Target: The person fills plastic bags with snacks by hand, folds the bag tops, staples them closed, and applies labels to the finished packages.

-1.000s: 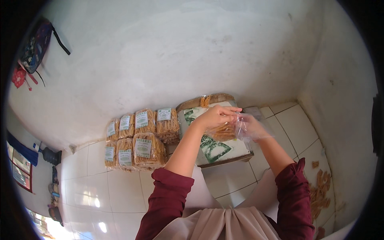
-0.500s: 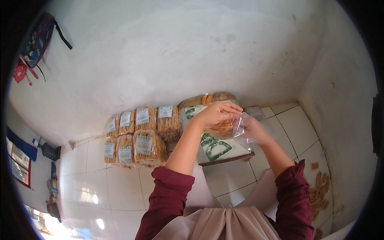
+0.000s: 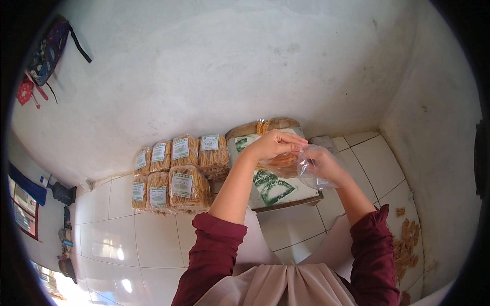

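Observation:
My left hand (image 3: 277, 145) is above a low board covered with a white and green printed sack (image 3: 293, 188). Its fingers pinch the rim of a clear plastic bag (image 3: 308, 172). My right hand (image 3: 321, 161) is beside it on the right, behind or inside the clear film; its fingertips are mostly hidden, so their grip does not show. Beneath the left palm, orange-brown stick snacks (image 3: 280, 161) show through the plastic, partly covered by the hand. A small bunch of similar sticks (image 3: 263, 126) lies at the sack's far edge.
Left of the board stand several filled, labelled snack packs (image 3: 182, 184) in two rows. Loose bundles of sticks (image 3: 407, 245) lie on the tiled floor (image 3: 158, 245) at right. Bags (image 3: 48, 53) hang on the wall at far left. White walls rise behind and at right.
The clear film has spread out further over my right hand and wrist. My right hand has shifted slightly; my left hand stays almost in place.

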`<state>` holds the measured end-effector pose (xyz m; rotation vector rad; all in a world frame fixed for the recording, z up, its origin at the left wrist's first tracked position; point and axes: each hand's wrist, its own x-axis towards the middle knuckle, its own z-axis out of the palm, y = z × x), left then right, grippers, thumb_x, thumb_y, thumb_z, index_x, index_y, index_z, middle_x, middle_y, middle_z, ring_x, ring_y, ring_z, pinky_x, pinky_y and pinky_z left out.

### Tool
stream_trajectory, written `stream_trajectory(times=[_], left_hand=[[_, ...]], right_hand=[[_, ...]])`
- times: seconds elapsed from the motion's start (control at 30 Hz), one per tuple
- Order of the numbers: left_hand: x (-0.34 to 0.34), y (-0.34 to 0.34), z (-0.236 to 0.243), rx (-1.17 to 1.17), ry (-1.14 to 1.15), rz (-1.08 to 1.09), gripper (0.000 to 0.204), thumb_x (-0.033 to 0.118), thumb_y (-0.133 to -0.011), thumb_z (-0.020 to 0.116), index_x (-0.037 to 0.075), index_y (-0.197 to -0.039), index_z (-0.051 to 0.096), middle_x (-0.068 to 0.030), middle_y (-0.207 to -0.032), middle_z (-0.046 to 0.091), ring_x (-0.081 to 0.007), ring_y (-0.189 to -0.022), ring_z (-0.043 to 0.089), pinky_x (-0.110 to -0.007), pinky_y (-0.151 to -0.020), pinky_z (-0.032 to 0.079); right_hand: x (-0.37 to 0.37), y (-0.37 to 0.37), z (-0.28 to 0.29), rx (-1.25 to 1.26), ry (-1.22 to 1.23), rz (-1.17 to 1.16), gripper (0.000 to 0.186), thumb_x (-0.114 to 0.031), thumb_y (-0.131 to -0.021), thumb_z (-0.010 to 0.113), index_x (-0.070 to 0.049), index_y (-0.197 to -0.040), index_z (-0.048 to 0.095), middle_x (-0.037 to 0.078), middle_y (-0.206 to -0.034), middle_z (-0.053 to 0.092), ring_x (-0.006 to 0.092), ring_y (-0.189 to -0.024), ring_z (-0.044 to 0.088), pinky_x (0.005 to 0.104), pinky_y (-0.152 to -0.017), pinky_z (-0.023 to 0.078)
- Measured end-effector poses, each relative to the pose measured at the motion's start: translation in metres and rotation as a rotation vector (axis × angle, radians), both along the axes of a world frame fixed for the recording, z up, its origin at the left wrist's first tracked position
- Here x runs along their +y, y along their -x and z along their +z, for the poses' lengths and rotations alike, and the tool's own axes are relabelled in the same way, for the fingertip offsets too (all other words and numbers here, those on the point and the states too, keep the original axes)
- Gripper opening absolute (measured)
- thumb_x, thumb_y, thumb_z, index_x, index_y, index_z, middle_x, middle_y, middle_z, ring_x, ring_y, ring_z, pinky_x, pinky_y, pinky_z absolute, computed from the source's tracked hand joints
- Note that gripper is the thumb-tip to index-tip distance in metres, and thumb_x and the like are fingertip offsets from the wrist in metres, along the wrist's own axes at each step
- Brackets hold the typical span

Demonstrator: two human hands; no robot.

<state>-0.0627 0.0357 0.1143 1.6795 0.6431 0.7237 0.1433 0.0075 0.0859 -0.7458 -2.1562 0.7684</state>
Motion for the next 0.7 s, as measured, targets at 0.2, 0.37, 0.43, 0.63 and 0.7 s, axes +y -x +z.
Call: stream_trajectory(times=[0.2,0.37,0.43,0.63,0.7], left_hand=[[-0.002,-0.001,0.001,0.024,-0.004,0.073,0.023,0.017,-0.087,0.060,0.005,-0.105,0.065,-0.0077,-0.110,0.063,-0.0153,-0.101,0.058,-0.028,-0.089,0.045],[-0.001,-0.005,0.001,-0.046,0.023,0.037,0.023,0.017,-0.088,0.058,0.005,-0.107,0.065,-0.0070,-0.109,0.064,-0.0145,-0.100,0.058,-0.027,-0.089,0.045],[0.001,-0.006,-0.002,-0.030,0.018,0.034,0.023,0.016,-0.088,0.058,0.005,-0.107,0.065,-0.0070,-0.109,0.064,-0.0145,-0.100,0.058,-0.027,-0.089,0.045],[0.002,-0.004,-0.006,-0.010,-0.056,0.056,0.022,0.016,-0.087,0.059,0.006,-0.106,0.065,-0.0076,-0.110,0.063,-0.0149,-0.102,0.058,-0.027,-0.090,0.044],[0.001,-0.003,-0.006,-0.049,-0.044,0.046,0.022,0.016,-0.087,0.059,0.006,-0.106,0.065,-0.0080,-0.111,0.063,-0.0149,-0.101,0.058,-0.027,-0.091,0.043]], right_hand=[[-0.008,0.005,0.014,-0.170,-0.283,-0.146,0.016,-0.010,-0.072,0.065,-0.006,-0.088,0.064,0.012,-0.086,0.061,0.0318,-0.074,0.060,0.0385,-0.063,0.049],[-0.006,0.009,0.001,-0.305,-0.325,-0.350,0.012,-0.014,-0.074,0.061,-0.007,-0.082,0.064,0.009,-0.093,0.060,0.0300,-0.073,0.061,0.0404,-0.061,0.050],[-0.004,0.009,-0.006,-0.334,-0.364,-0.367,0.011,-0.014,-0.073,0.060,-0.006,-0.080,0.064,0.009,-0.095,0.060,0.0294,-0.072,0.061,0.0401,-0.062,0.050],[-0.003,0.009,-0.012,-0.369,-0.278,-0.317,0.010,-0.008,-0.070,0.060,-0.005,-0.078,0.065,0.013,-0.111,0.056,0.0297,-0.073,0.062,0.0402,-0.063,0.050],[0.001,0.009,-0.021,-0.284,-0.321,-0.273,0.011,-0.008,-0.070,0.060,-0.006,-0.080,0.065,0.015,-0.115,0.054,0.0305,-0.074,0.062,0.0402,-0.064,0.050]])
